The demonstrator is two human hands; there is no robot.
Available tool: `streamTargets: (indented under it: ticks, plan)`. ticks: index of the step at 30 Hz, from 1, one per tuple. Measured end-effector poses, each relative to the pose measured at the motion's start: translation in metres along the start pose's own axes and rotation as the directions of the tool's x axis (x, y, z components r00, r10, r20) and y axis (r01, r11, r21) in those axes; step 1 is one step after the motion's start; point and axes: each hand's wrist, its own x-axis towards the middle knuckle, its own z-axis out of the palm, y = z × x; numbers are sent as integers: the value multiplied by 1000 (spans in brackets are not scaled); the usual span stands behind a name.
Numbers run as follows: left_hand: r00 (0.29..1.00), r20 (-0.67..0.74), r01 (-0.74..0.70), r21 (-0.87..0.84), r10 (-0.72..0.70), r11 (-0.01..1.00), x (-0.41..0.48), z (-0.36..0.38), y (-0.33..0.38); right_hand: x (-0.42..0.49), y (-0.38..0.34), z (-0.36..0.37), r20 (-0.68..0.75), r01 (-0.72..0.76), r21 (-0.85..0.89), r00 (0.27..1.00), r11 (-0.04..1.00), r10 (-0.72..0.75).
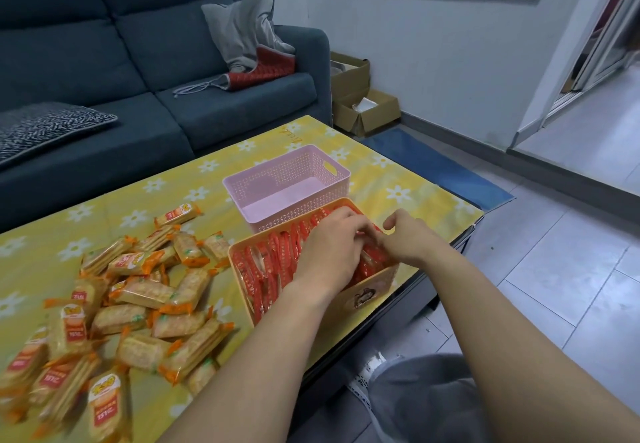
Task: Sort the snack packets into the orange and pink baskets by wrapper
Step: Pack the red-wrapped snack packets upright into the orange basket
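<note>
At the right edge of the table (398, 179), orange basket (367, 292) holds red packets (263, 269); left hand (329, 255) curls its fingers round some, right hand (408, 240) curls among them (grip unclear). Just behind sits pink basket (287, 172); cracker packets (149, 297) piled left, apart.

we can read nothing for certain: the red labels on the cracker packets (142, 290) and the gold script on the tablecloth (292, 136) are too blurred.

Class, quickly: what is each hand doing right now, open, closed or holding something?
Left hand: fingers curled down among the red packets; a grip cannot be told.
Right hand: the same, cannot be told.
</note>
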Motion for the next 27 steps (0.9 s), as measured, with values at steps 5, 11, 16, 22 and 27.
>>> streamTargets:
  ticks: [5, 11, 16, 22, 27]
  plan:
    - [990, 90, 97, 125, -109, 987, -6, 6, -1, -3, 3, 1, 189, -40, 140, 982, 989, 13]
    - [983, 130, 100, 218, -130, 971, -8, 8, 6, 2, -5, 16, 25, -1, 8, 1000, 1000, 1]
    - [983, 150, 77, 197, -108, 977, -11, -8, 3, -13, -19, 19, -154, 59, -182, 984, 981, -88]
    - [969, -79, 245, 228, -233, 942, -24, -57, -31, -38, -61, 42, -204, 390, -300, 865, 870, -458]
    - [864, -120, 504, 216, -489, 836, -66, -110, -82, -67, -112, 86, 30, 607, -256, 783, 752, -622]
